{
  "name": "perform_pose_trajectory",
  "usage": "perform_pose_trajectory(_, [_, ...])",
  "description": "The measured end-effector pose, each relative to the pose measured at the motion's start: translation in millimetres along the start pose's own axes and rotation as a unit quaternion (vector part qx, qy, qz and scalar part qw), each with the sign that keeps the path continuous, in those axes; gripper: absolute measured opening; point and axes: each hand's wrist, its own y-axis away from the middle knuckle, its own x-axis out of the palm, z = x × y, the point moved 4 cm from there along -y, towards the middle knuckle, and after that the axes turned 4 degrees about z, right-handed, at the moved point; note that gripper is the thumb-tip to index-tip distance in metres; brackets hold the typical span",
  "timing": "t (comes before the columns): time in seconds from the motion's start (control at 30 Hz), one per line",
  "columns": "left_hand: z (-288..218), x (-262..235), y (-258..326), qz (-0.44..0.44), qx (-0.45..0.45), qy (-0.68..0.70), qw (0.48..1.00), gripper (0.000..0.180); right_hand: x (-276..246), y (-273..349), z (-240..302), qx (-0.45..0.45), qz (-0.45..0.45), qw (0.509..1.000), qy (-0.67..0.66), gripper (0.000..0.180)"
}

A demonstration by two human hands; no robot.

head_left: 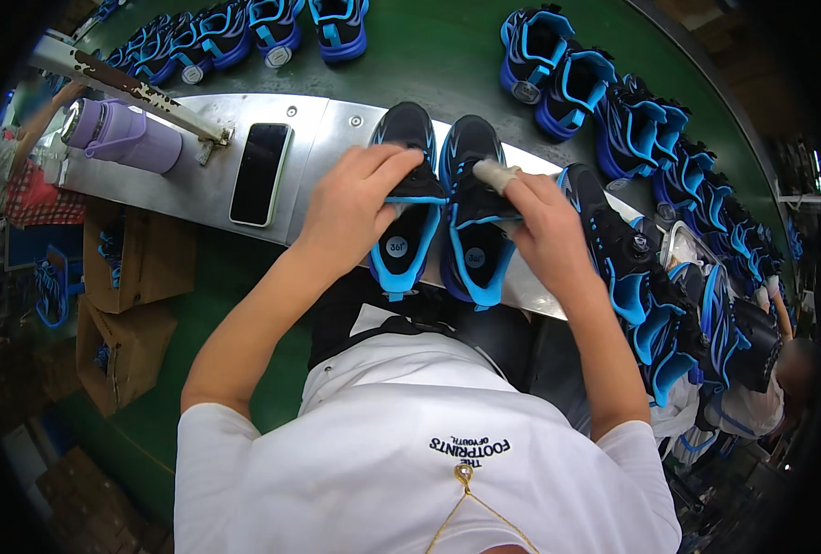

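- Your left hand (360, 189), fingers curled, has the tongue of the left shoe (424, 190) between fingers and thumb, centre frame.
- Your right hand (542, 220), part-curled, lays a pale-wrapped finger on the right shoe (470, 205), just beside; can't tell if it grips.
- Both shoes, black and blue, toes toward top of frame, on metal table (316, 138).
- Phone (262, 174) and purple bottle (143, 138), left and upper left.
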Motion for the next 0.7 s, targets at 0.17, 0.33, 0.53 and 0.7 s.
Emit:
perform_pose_trajectory(0.17, [-12.3,18.5,0.6,0.076,-0.062,0.021,0.995,0.049,2.8,-8.8,-15.4,0.079,-0.068,0.980,-0.167,0.039])
perform_pose_trajectory(0.33, [-20.5,16.5,1.6,0.099,-0.115,0.078,0.985,0.050,-14.1,-10.2,11.4,0.138,0.032,0.975,-0.171,0.039])
perform_pose_trajectory(0.53, [-31.7,35.8,34.0,0.128,0.005,-0.121,0.984,0.035,-1.6,26.1,21.7,-0.015,0.011,1.000,0.001,0.047])
perform_pose_trajectory(0.7, [-39.2,34.2,34.8,0.164,0.000,-0.096,0.982,0.033,17.6,27.3,34.5,-0.033,0.053,0.994,0.093,0.043])
